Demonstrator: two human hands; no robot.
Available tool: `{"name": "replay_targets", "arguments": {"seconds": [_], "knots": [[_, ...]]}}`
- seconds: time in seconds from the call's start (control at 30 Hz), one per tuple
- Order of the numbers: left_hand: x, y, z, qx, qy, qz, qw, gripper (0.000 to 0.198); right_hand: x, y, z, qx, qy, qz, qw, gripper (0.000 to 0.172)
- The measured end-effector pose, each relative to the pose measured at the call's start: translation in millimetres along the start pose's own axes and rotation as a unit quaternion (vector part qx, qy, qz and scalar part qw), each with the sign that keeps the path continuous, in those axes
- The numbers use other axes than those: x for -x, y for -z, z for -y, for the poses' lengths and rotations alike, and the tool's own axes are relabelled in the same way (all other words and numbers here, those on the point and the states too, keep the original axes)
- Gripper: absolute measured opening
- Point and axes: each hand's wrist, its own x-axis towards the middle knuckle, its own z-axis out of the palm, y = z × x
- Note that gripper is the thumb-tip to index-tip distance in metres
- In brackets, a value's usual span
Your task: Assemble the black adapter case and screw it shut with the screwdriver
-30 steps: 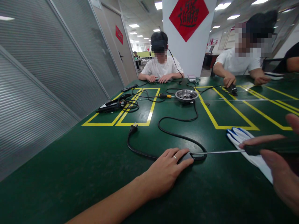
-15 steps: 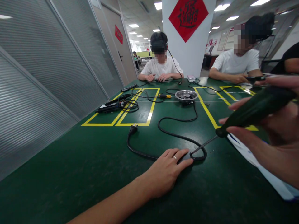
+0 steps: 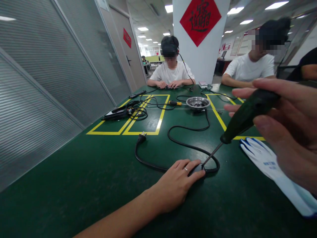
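Pinning the grey block (image 3: pixel 197 169) to the table (image 3: pixel 99 175), left hand (image 3: pixel 176 182) clamped on it, right hand (image 3: pixel 291 122) gripping the screwdriver (image 3: pixel 244 115), you've likely got light, stiff plastic, best held by its sides.

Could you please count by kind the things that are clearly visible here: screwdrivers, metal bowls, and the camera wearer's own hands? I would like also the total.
Screwdrivers: 2 (dark green screwdriver; yellow-and-black screwdriver)
Metal bowls: 1 (metal bowl)
Own hands: 2 (left hand on a grey piece; right hand holding the dark green screwdriver)
Total: 5
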Motion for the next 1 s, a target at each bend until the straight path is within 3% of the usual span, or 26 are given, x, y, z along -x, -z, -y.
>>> {"name": "replay_targets", "arguments": {"seconds": [0.17,0.37,0.53,0.8,1.0], "knots": [[1,-1.0,-1,0.006,0.002,-0.003,1.0,0.066,0,-2,0,0.04,-0.003,-0.037,0.999,0.053],[0,0.4,-1,0.011,0.003,-0.001,1.0,0.064,5,1,6,0.023,-0.056,0.017,0.998,0.047],[-1,0.0,-2,0.015,0.006,-0.004,1.0,0.063,2,-2,9,0.021,-0.055,-0.023,0.998,0.047],[-1,-0.9,-3,0.021,0.009,-0.01,1.0,0.064,5,3,9,0.174,-0.069,-0.059,0.981,0.072],[0,0.1,-3,0.023,0.005,-0.015,1.0,0.063,-1,3,11,0.128,-0.042,-0.025,0.991,0.051]]}}
